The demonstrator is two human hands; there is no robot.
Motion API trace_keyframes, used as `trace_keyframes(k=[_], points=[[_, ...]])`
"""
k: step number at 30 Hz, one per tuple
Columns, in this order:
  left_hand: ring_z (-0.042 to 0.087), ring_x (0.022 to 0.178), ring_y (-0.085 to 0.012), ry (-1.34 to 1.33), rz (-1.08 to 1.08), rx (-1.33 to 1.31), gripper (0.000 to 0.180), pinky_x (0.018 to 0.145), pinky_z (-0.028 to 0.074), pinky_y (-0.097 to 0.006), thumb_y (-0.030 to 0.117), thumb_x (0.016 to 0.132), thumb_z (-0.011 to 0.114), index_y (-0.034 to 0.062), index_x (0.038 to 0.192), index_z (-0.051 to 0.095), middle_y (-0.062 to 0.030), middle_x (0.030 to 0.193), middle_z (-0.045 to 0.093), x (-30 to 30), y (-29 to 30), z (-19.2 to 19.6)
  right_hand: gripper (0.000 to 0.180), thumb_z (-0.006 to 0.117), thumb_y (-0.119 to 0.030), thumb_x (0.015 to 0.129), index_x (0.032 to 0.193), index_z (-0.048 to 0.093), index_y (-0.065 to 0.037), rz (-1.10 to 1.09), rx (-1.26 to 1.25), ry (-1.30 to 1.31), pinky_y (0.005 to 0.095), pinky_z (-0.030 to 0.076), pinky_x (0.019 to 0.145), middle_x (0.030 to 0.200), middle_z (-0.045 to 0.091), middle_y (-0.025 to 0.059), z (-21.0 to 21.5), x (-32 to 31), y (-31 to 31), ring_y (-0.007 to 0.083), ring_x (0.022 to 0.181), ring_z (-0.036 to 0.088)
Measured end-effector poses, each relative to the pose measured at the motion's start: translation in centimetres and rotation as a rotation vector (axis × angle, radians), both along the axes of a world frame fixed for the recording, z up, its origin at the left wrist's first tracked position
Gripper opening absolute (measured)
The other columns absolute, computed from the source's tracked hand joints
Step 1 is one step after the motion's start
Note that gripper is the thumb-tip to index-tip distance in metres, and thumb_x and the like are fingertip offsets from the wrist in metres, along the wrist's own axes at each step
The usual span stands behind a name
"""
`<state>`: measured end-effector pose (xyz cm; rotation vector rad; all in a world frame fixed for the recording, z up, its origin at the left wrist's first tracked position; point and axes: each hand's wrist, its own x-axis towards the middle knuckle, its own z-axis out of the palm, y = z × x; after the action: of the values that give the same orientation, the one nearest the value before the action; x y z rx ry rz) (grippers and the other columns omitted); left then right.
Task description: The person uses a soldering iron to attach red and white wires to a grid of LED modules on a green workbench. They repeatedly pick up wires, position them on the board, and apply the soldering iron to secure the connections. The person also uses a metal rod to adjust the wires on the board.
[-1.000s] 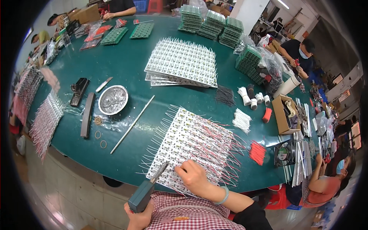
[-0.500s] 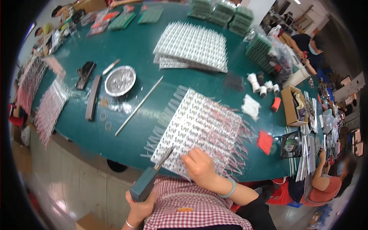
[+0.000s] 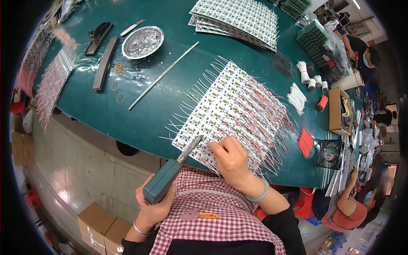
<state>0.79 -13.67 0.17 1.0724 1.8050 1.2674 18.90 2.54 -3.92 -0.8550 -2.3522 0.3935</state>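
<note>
Head view — left hand clamped round soldering iron, right hand curled over board — can't tell its pinch

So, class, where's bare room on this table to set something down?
Between the pale stick and the wired board, and between the silver bowl and the stacked sheets, the green tabletop is bare. The right side is crowded, around the fan and cardboard box.
</note>
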Motion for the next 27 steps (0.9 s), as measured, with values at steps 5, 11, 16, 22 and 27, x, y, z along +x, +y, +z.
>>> trace_keyframes(k=[5, 11, 16, 22, 27], points=[[0.063, 0.069, -0.0129, 0.064, -0.057, 0.013, 0.019, 0.06, 0.049, -0.026, -0.006, 0.075, 0.072, -0.007, 0.093, 0.066, -0.0102, 0.083, 0.066, -0.28, -0.01, -0.33, 0.025, 0.062, 0.004, 0.07, 0.093, 0.064, -0.007, 0.017, -0.016, -0.015, 0.0338, 0.043, 0.055, 0.074, 0.047, 0.0056, 0.03, -0.18, 0.03, 0.0215, 0.069, 0.051], [0.062, 0.068, -0.0128, 0.089, -0.071, -0.021, 0.017, 0.06, 0.049, -0.026, -0.005, 0.076, 0.071, -0.0058, 0.092, 0.066, -0.0097, 0.082, 0.066, -0.29, 0.01, -0.34, 0.023, 0.063, 0.002, 0.071, 0.093, 0.065, -0.005, 0.026, -0.02, -0.023, 0.0327, 0.043, 0.056, 0.076, 0.049, 0.0059, 0.05, -0.23, 0.04, 0.0218, 0.07, 0.052], [0.062, 0.066, -0.0125, 0.145, -0.069, 0.001, 0.017, 0.059, 0.049, -0.026, -0.004, 0.076, 0.073, -0.0047, 0.091, 0.065, -0.0094, 0.08, 0.065, -0.16, 0.33, -0.47, 0.023, 0.064, 0.0, 0.072, 0.095, 0.065, -0.004, 0.032, -0.014, -0.043, 0.0326, 0.044, 0.057, 0.078, 0.051, 0.006, 0.12, -0.15, 0.1, 0.0221, 0.071, 0.053], [0.062, 0.064, -0.0143, 0.13, -0.044, -0.018, 0.016, 0.058, 0.049, -0.027, -0.003, 0.074, 0.074, -0.0039, 0.087, 0.065, -0.0097, 0.078, 0.064, -0.08, 0.29, -0.25, 0.025, 0.064, -0.001, 0.072, 0.097, 0.065, -0.003, 0.046, 0.011, -0.062, 0.0328, 0.045, 0.058, 0.08, 0.052, 0.0064, 0.01, -0.12, 0.06, 0.0224, 0.073, 0.054], [0.061, 0.061, -0.0168, 0.147, -0.047, -0.02, 0.015, 0.057, 0.048, -0.027, -0.003, 0.073, 0.074, -0.0042, 0.086, 0.066, -0.0098, 0.075, 0.062, -0.24, -0.07, -0.4, 0.024, 0.064, -0.001, 0.073, 0.097, 0.065, -0.003, 0.051, 0.015, -0.075, 0.0328, 0.045, 0.058, 0.08, 0.052, 0.0066, -0.18, -0.21, -0.19, 0.0227, 0.073, 0.054]])
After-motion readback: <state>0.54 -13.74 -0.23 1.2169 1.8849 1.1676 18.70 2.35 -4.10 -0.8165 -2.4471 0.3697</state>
